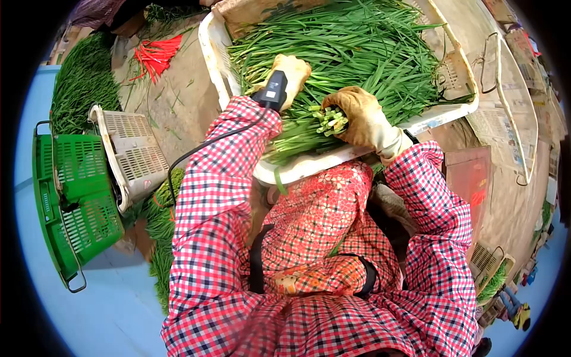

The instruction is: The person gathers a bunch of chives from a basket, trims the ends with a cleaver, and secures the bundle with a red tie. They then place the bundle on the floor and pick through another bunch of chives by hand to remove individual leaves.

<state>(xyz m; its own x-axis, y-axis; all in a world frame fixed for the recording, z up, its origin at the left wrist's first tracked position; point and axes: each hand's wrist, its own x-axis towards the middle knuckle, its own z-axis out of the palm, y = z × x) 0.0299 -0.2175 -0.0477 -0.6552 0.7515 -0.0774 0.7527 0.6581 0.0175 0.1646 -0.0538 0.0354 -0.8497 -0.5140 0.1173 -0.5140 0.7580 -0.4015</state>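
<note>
A white plastic crate (315, 165) stands before me, heaped with long green garlic chives (369, 47). My right hand (358, 116), in a tan work glove, is closed around a bunch of garlic chives (331, 121), whose pale stem ends point left, over the crate's near side. My left hand (292, 76), also gloved, is curled down among the leaves to the left of that bunch. Its fingertips are hidden, so I cannot see what they grip. A black device (271, 90) with a cable sits on the left wrist.
Red ties (157, 55) lie on the ground at the upper left. A green basket (83, 196), a whitish basket (134, 152) and a large pile of chives (83, 80) are at the left. To the right stands a wire-handled crate (505, 119). People are in the far lower right.
</note>
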